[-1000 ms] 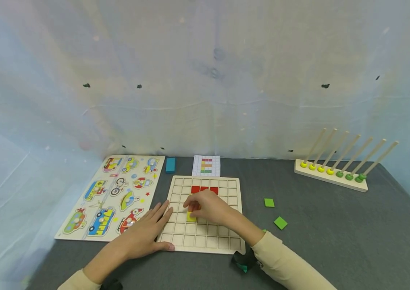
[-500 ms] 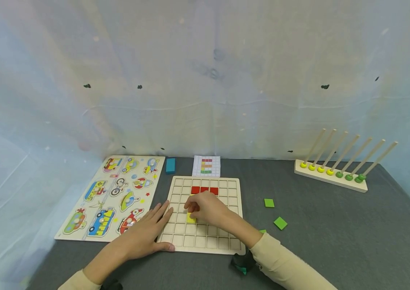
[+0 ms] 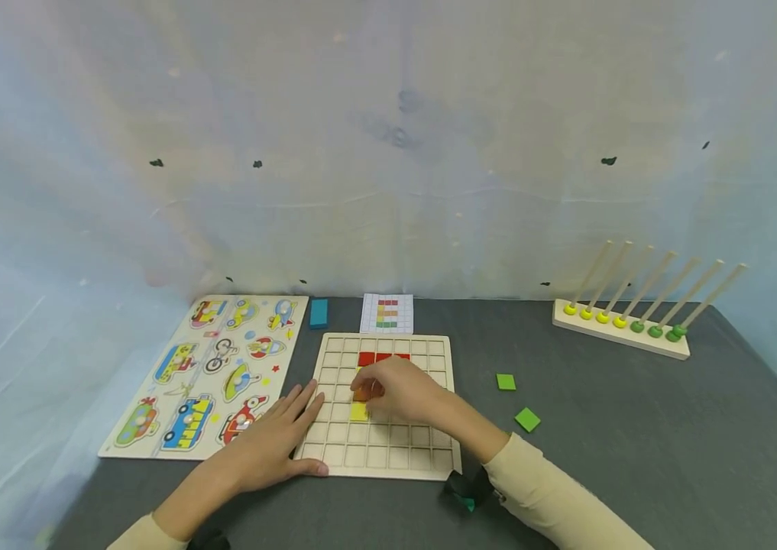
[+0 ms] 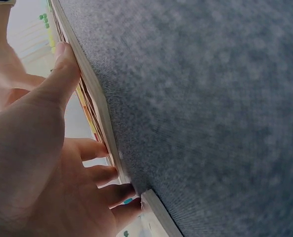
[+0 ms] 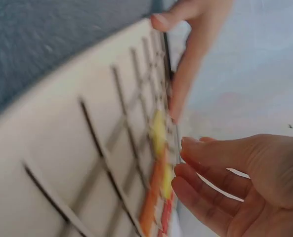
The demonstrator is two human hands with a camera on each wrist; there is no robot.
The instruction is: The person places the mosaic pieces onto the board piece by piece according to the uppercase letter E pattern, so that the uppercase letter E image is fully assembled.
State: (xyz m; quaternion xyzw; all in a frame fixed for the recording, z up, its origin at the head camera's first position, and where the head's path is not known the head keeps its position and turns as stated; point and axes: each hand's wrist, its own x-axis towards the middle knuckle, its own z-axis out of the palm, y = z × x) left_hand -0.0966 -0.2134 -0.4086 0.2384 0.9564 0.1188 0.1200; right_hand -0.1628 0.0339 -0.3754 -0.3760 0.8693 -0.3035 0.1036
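My left hand (image 3: 276, 438) rests flat along the left edge of the wooden grid board (image 3: 402, 458), its thumb on the near edge. In the left wrist view, the fingertips (image 4: 98, 149) touch the board's side. My right hand (image 3: 402, 391) is over the middle of the board with fingers loosely bent and nothing visible between them. Beside its fingertips are a yellow tile (image 3: 359, 412) and an orange tile (image 3: 360, 396). A red tile row (image 3: 367, 358) lies farther up the board. In the right wrist view an orange strip (image 5: 153, 195) lies near the fingers, blurred.
Loose green tiles (image 3: 528, 419) lie right of the board. Behind it are a pattern card (image 3: 396, 325) and a blue block (image 3: 318, 313). A vehicle puzzle board (image 3: 178, 389) is at left, a peg stand with beads (image 3: 622, 328) at back right.
The head view has shifted slightly. My right fingers have moved a little, showing more of the orange tile than half a second ago. My left hand keeps its place on the board.
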